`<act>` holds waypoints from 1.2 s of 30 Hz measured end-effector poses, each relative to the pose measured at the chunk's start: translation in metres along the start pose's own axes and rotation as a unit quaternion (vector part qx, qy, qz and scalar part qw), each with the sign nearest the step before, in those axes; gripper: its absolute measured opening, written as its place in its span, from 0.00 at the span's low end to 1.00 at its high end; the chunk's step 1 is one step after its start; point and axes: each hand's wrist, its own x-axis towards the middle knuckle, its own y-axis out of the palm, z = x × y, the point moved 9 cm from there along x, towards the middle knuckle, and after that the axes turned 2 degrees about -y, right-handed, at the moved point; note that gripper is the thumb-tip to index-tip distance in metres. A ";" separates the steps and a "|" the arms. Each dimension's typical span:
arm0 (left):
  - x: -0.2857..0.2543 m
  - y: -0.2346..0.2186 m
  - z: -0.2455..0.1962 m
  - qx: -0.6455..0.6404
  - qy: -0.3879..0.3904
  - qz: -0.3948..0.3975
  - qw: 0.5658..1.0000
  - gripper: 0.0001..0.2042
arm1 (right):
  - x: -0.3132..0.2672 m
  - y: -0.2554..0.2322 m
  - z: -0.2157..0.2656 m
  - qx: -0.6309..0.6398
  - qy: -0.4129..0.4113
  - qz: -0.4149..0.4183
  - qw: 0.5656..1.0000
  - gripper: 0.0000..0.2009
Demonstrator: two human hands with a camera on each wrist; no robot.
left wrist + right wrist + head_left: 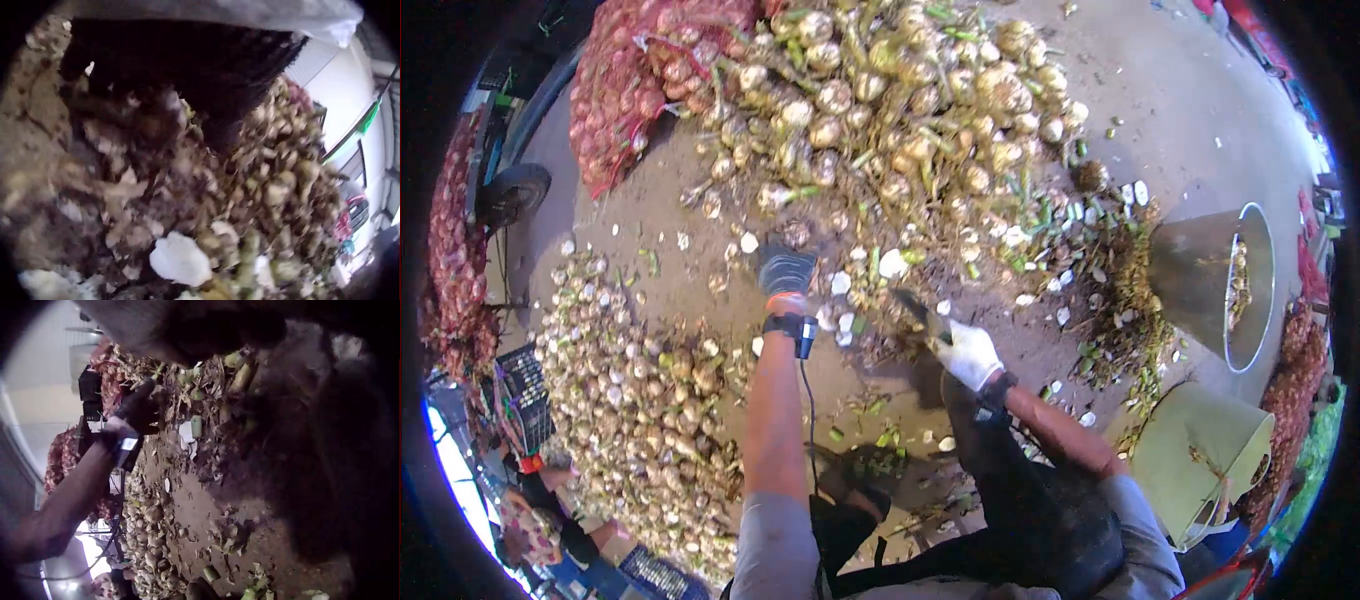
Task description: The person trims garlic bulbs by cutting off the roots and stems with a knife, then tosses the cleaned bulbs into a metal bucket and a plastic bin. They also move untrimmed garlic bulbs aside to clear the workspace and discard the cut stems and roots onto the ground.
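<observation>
My left hand [787, 271], in a grey striped glove, reaches to the near edge of a heap of garlic [900, 110]. A brown, rooty garlic bulb [796, 233] sits at its fingertips, and the hand appears to grip it. In the left wrist view the dark-gloved fingers [225, 128] point down among peelings, partly in shadow. In a white glove, my right hand [970, 355] grips a knife [918, 310] with a dark blade that points up and left over the littered floor. Cut white pieces [892, 263] lie between the hands.
Trimmed garlic bulbs [635, 400] spread at the left. Red net sacks [615, 100] stand at the back left. A metal bucket [1200, 265] lies tipped at the right, with a pale tub [1190, 450] nearer. Stalks and skins [1135, 300] litter the floor beside the bucket.
</observation>
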 end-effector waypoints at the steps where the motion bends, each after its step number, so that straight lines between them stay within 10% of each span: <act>1: 0.007 -0.013 -0.015 -0.010 0.003 -0.008 1.000 0.27 | -0.002 -0.003 -0.003 -0.006 0.003 -0.001 1.000 0.16; 6: -0.025 -0.058 -0.030 -0.294 -0.042 0.132 0.946 0.25 | 0.004 -0.021 -0.002 -0.034 0.020 -0.009 0.999 0.14; 8: -0.058 -0.051 -0.034 -0.422 -0.039 0.189 0.886 0.21 | 0.017 -0.014 -0.001 -0.043 -0.045 -0.059 0.996 0.15; 10: -0.095 -0.083 -0.064 -0.627 -0.071 0.238 0.738 0.19 | 0.019 -0.029 0.045 -0.125 -0.121 -0.093 0.980 0.10; 15: -0.142 -0.140 -0.080 -0.516 0.040 0.221 0.827 0.16 | 0.002 -0.047 0.130 -0.159 -0.288 -0.059 0.943 0.07; 19: -0.167 -0.119 -0.064 -0.608 -0.088 0.306 0.727 0.18 | -0.005 -0.047 0.140 -0.213 -0.294 -0.056 0.930 0.06; 23: -0.176 -0.111 -0.054 -0.501 -0.072 0.328 0.798 0.18 | -0.003 -0.042 0.128 -0.212 -0.301 -0.062 0.928 0.04; 25: -0.191 -0.114 -0.054 -0.630 -0.237 0.358 0.647 0.19 | 0.012 -0.032 0.095 -0.225 -0.229 -0.044 0.946 0.04; 28: -0.191 -0.119 -0.059 -0.711 -0.181 0.313 0.603 0.19 | 0.001 -0.055 0.059 -0.171 -0.194 -0.102 0.961 0.05; 29: -0.197 -0.090 -0.050 -0.767 -0.242 0.290 0.518 0.21 | -0.007 -0.059 0.065 -0.162 -0.199 -0.122 0.959 0.06; 30: -0.174 -0.097 -0.051 -0.775 -0.229 0.274 0.522 0.21 | -0.011 -0.063 0.071 -0.154 -0.207 -0.148 0.955 0.08; 32: -0.152 -0.105 -0.048 -0.522 -0.116 0.382 0.754 0.24 | 0.002 -0.048 0.060 -0.128 -0.162 -0.117 0.971 0.10; 33: -0.136 -0.119 -0.039 -0.337 0.071 0.137 0.929 0.25 | 0.006 -0.044 0.053 -0.117 -0.135 -0.113 0.977 0.10; 34: -0.123 -0.108 -0.037 -0.335 0.069 0.138 0.930 0.25 | 0.009 -0.043 0.048 -0.105 -0.106 -0.108 0.983 0.11; 35: -0.094 -0.086 -0.029 -0.629 -0.076 0.170 0.755 0.24 | 0.010 -0.040 0.046 -0.104 -0.107 -0.107 0.983 0.11; 36: -0.070 -0.059 -0.030 -0.837 -0.208 0.176 0.475 0.25 | 0.014 -0.034 0.034 -0.077 -0.066 -0.080 0.992 0.13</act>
